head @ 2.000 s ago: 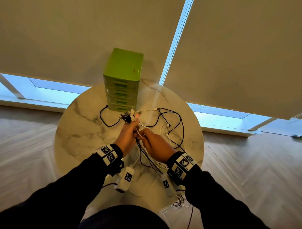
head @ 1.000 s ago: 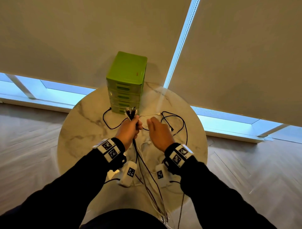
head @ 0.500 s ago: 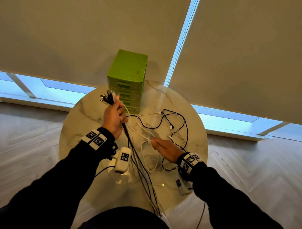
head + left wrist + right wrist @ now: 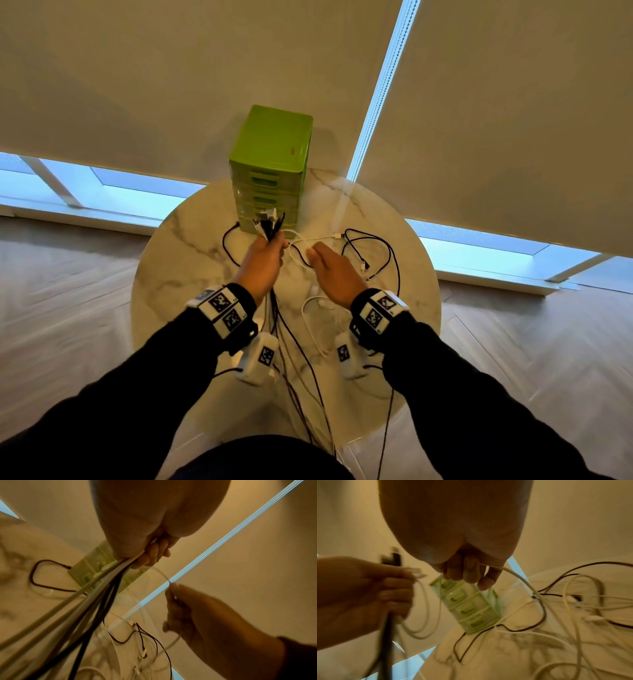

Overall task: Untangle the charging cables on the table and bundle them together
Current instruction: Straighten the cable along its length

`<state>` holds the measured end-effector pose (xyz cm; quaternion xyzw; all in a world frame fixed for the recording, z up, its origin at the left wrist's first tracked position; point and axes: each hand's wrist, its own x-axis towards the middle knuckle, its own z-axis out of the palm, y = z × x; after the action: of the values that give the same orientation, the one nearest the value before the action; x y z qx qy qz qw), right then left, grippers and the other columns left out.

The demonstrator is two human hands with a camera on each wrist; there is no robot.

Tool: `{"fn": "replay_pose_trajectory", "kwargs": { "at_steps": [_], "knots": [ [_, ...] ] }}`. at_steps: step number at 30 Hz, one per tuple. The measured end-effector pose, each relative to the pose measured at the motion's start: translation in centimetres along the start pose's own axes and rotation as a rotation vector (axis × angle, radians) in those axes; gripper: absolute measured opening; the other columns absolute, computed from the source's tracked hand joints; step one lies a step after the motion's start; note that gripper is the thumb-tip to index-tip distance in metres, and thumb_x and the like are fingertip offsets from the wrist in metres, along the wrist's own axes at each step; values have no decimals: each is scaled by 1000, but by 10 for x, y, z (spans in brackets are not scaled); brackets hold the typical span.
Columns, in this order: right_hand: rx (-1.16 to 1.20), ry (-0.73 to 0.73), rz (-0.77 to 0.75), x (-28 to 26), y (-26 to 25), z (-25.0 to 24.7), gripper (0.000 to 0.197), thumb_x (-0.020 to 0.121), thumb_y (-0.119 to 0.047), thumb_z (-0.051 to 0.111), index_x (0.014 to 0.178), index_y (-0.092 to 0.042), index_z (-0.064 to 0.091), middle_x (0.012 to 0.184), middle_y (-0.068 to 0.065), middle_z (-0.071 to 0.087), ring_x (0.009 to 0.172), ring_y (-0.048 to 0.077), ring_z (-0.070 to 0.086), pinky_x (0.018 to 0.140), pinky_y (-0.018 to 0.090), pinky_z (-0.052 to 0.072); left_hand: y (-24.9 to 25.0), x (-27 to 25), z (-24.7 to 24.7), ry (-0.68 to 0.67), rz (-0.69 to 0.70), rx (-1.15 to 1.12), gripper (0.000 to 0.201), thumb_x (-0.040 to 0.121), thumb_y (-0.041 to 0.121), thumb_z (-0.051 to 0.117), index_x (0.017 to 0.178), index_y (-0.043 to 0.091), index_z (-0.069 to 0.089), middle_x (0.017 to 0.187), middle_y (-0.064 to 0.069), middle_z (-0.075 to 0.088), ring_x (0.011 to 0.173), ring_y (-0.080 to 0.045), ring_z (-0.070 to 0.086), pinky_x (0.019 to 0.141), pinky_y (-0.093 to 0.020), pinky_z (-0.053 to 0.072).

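My left hand (image 4: pixel 265 255) grips a bunch of black and white charging cables (image 4: pixel 269 224) near their plug ends, which stick up in front of the green drawer box. The gathered strands (image 4: pixel 96 601) run down from its fist and off the table's near edge (image 4: pixel 308 411). To its right, my right hand (image 4: pixel 330 270) has its fingers (image 4: pixel 469 573) curled round a single white cable (image 4: pixel 518 580) that loops across to the left hand. More black and white cables (image 4: pixel 373 253) lie loose and crossed on the marble table (image 4: pixel 178 274).
A green plastic mini drawer unit (image 4: pixel 272 168) stands at the table's far edge, just beyond my left hand. Roller blinds (image 4: pixel 171 85) hang behind it, with a bright window strip (image 4: pixel 102 192) below. Wooden floor (image 4: pixel 513 342) surrounds the round table.
My left hand has swung back right and down to the front of the drawer box with the bunch. My right hand rose toward it, holding a white cable.
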<state>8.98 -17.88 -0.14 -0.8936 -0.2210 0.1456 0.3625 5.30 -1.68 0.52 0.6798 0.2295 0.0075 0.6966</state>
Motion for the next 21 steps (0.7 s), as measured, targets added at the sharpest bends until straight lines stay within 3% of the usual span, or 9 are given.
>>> {"fn": "replay_pose_trajectory", "kwargs": {
  "at_steps": [4, 7, 9, 14, 17, 21],
  "knots": [
    [75, -97, -105, -7, -27, 13, 28, 107, -45, 32, 92, -26, 47, 81, 3, 61, 73, 23, 59, 70, 43, 46, -2, 0, 6, 4, -42, -49, 36, 107, 36, 37, 76, 18, 45, 55, 7, 35, 52, -13, 32, 55, -32, 27],
    [114, -217, -159, -13, -29, 11, 23, 108, -39, 33, 94, -30, 48, 81, -15, 55, 70, -1, 53, 70, 27, 43, -2, 2, 6, 14, -45, -49, 34, 104, 41, 41, 79, 18, 46, 66, 2, 40, 60, -15, 37, 61, -33, 32],
    [88, -269, -169, -16, -26, 7, 23, 109, -37, 33, 97, -28, 50, 83, -19, 54, 72, -7, 53, 72, 19, 41, -2, 1, 6, -3, -9, -76, 34, 106, 38, 41, 79, 19, 44, 69, 2, 39, 62, -15, 36, 62, -33, 33],
    [-89, -336, -74, -26, 15, -7, 33, 108, -42, 32, 87, -26, 51, 78, -9, 55, 76, 13, 53, 74, 29, 42, 9, 9, -4, 100, 87, -165, 34, 109, 34, 36, 80, 21, 48, 71, 4, 51, 58, -10, 39, 57, -28, 32],
    [-195, -349, 34, -37, 46, -16, 32, 108, -41, 30, 80, -35, 43, 72, -12, 50, 76, 20, 52, 76, 33, 39, 13, 15, -17, 93, 143, -238, 30, 110, 29, 36, 82, 21, 42, 67, 6, 43, 54, -6, 34, 53, -23, 29],
    [-339, -311, 169, -44, 91, -24, 33, 107, -45, 28, 88, -26, 46, 82, 1, 57, 86, 32, 59, 83, 42, 44, 17, 18, -32, 116, 225, -269, 28, 110, 28, 34, 83, 23, 40, 65, 9, 39, 53, -4, 31, 50, -22, 27]
  ]
}}
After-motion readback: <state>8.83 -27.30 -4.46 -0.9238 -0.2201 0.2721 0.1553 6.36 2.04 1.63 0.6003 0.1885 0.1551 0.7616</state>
